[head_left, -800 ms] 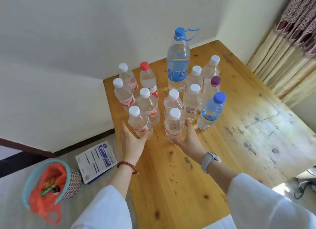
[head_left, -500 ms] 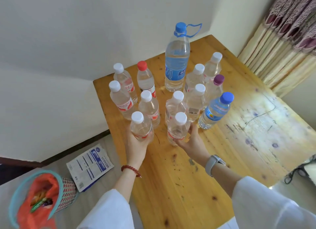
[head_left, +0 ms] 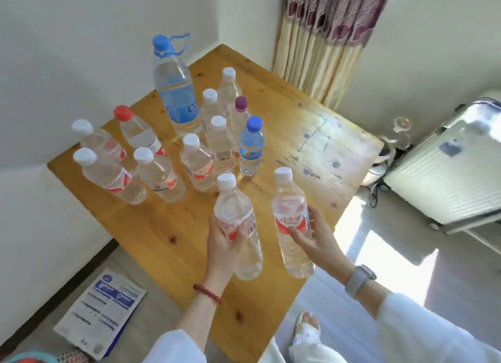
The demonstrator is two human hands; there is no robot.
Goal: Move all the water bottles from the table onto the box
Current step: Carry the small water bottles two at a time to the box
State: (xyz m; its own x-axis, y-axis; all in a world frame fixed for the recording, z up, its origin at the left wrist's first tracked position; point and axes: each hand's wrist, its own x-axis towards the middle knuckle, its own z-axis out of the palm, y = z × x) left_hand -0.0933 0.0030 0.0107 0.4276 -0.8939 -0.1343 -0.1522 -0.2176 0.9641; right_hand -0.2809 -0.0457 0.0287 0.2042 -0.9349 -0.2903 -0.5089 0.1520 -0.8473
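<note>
My left hand (head_left: 225, 243) grips a clear white-capped water bottle (head_left: 235, 213) with a red label, held above the wooden table (head_left: 168, 235). My right hand (head_left: 311, 235) grips a second white-capped bottle (head_left: 290, 208) of the same kind, over the table's right edge. Several more bottles stand on the table behind them. Among them are a tall blue-capped bottle (head_left: 174, 89), a small blue-capped one (head_left: 251, 146), a purple-capped one (head_left: 240, 110) and a red-capped one (head_left: 135, 129). No box is in view.
A white suitcase (head_left: 447, 167) stands on the floor at the right, with a glass jar (head_left: 401, 129) and cables beside it. A curtain (head_left: 325, 43) hangs in the corner. A printed packet (head_left: 103, 311) lies on the floor at the left. My foot (head_left: 306, 327) shows below.
Both hands have lifted their bottles off the table and carried them back and to the right. The view has swung right, bringing the suitcase and sunlit floor into sight.
</note>
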